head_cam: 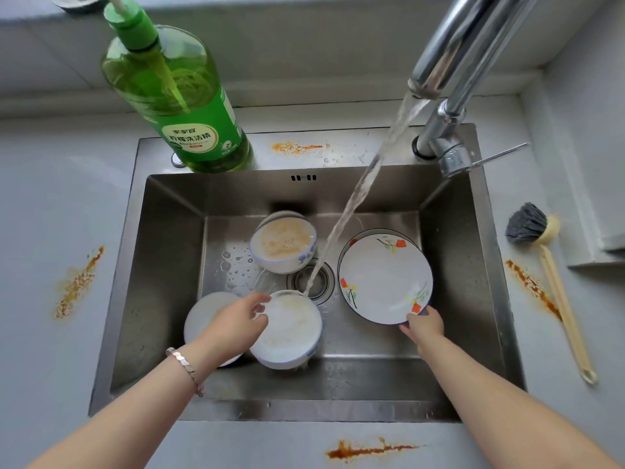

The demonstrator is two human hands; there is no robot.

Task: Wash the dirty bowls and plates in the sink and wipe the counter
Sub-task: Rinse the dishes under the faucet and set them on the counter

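Both hands in the sink (pixel 456 265), one dish each, tap running.

Left hand (pixel 236 319) pinches the rim of the near rice-smeared bowl (pixel 291 333); a white plate (pixel 203 313) lies under its wrist and a second dirty bowl (pixel 283 245) sits beyond its fingertips. Right hand (pixel 424 324) grips the near edge of the tilted floral plate (pixel 385 279). The water stream (pixel 355 198) lands on the drain (pixel 313 275) between the hands, just past the left fingertips. Risks: the edge-only grip on wet ceramic could slip, dropping the plate against the steel; swinging the bowl into the stream could splash onto the desk (pixel 40 214); rice residue could clog the drain. Orange stains (pixel 79 282) out past both forearms not yet wiped.
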